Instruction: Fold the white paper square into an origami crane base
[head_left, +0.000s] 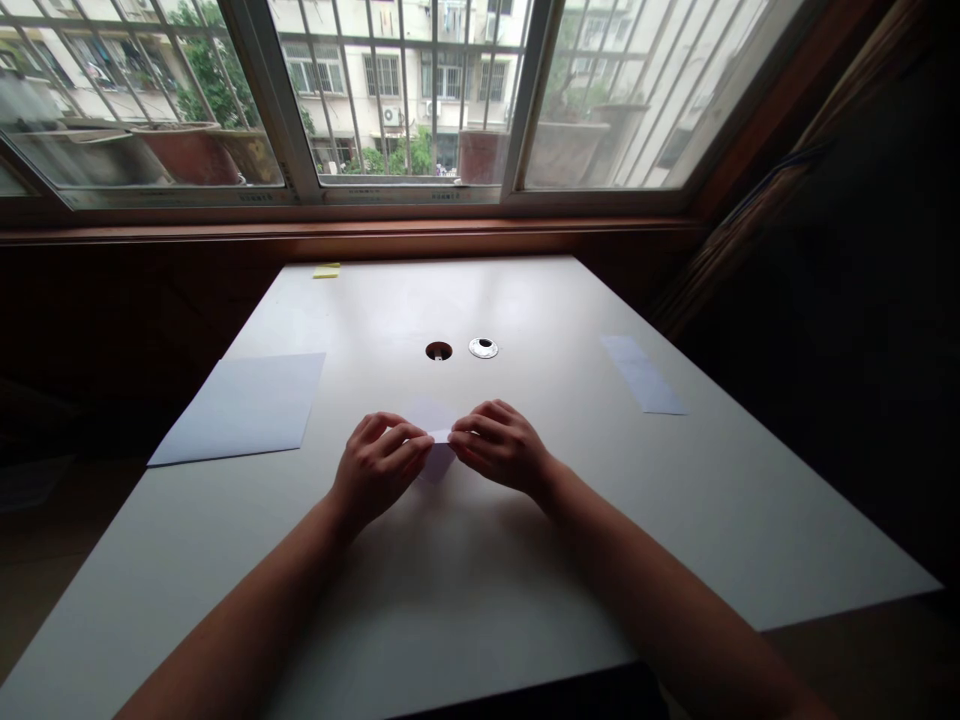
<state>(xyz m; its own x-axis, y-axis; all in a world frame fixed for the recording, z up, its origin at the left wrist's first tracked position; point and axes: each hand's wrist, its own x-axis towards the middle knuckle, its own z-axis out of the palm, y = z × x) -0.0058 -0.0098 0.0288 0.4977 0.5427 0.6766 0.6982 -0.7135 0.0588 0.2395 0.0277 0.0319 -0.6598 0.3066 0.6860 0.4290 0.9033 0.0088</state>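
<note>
Near the middle of the white table, a small sheet of pale paper [440,462] is pinched between both hands. My left hand [382,462] is closed on its left side, thumb and fingertips together. My right hand [504,445] grips the right side the same way. A bright raised strip of the paper, seemingly a fold, shows between the two sets of fingertips. Part of the sheet extends beyond the hands and part comes toward me; the fingers hide its sides.
A stack of white paper [247,410] lies at the table's left edge, and a paper strip [643,375] at the right. Behind my hands are a cable hole [439,351] and a round silver cover [484,348]. Yellow sticky notes [326,271] lie at the far left of the white table [675,540].
</note>
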